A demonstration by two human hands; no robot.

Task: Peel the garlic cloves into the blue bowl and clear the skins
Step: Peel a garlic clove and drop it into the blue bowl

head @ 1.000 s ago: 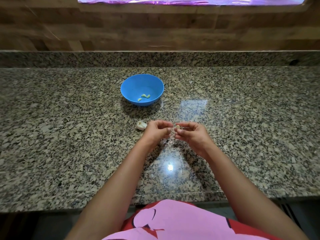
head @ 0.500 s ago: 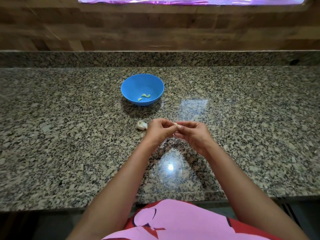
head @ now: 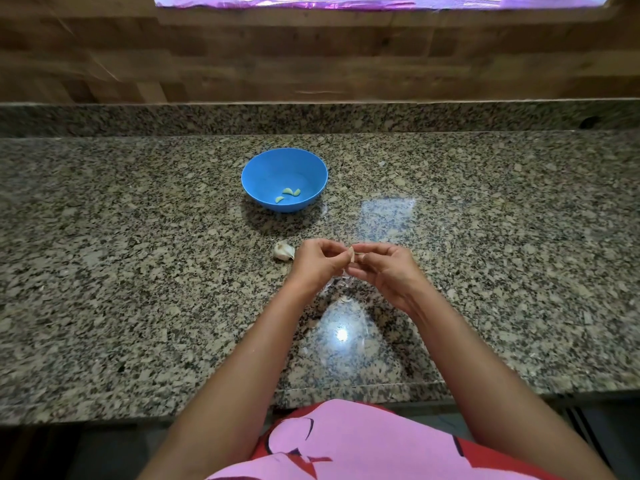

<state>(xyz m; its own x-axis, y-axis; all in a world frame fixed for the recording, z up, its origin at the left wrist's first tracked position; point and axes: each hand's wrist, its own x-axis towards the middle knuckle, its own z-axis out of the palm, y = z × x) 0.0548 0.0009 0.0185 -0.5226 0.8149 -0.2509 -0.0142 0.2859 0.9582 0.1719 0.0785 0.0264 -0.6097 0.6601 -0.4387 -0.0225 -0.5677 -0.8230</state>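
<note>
Pinching the garlic clove (head: 351,253) between the curled fingertips of your left hand (head: 315,265) and right hand (head: 386,271), you hold it just above the counter (head: 138,271), likely so the skins (head: 343,282) drop straight underneath. The blue bowl (head: 263,168) sits just beyond with three peeled cloves (head: 287,195) inside, an easy reach. The unpeeled garlic piece (head: 284,251) waits beside your left hand.

Worn: pink/red top (head: 363,441), forearms (head: 242,362) bare.
Top is pink with red patches and thin dark outlines, probably a print, but it's cropped at the frame bottom. Left hand (head: 313,263) and right hand (head: 384,271) uncovered.
</note>
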